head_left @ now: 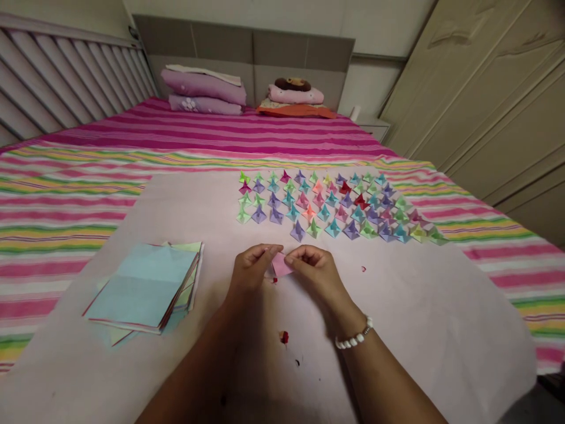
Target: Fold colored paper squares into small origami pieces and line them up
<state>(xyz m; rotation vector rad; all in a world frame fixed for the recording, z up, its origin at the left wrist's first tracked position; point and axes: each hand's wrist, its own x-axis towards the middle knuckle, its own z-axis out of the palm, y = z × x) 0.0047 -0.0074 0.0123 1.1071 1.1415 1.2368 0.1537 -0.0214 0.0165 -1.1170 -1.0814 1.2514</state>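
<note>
A small piece of pink folded paper (281, 265) is pinched between both hands, above the pale sheet (397, 353). My left hand (252, 268) closes thumb and fingers on its left edge. On the paper's right side, my right hand (314, 265) grips with thumb and forefinger; a white bead bracelet circles that wrist. Just beyond my hands stand rows of small folded paper figures (333, 228) in green, blue, purple, pink and red. To the left lies a stack of square paper (141, 285), light blue on top.
Printed red marks (283, 337) show on the sheet near me. A striped bedspread (26, 235) lies underneath. Folded purple bedding (205, 97) and a pink pile (295, 94) rest by the headboard (220, 50). A slatted rail (66, 82) runs left; a wardrobe (494, 112) stands right.
</note>
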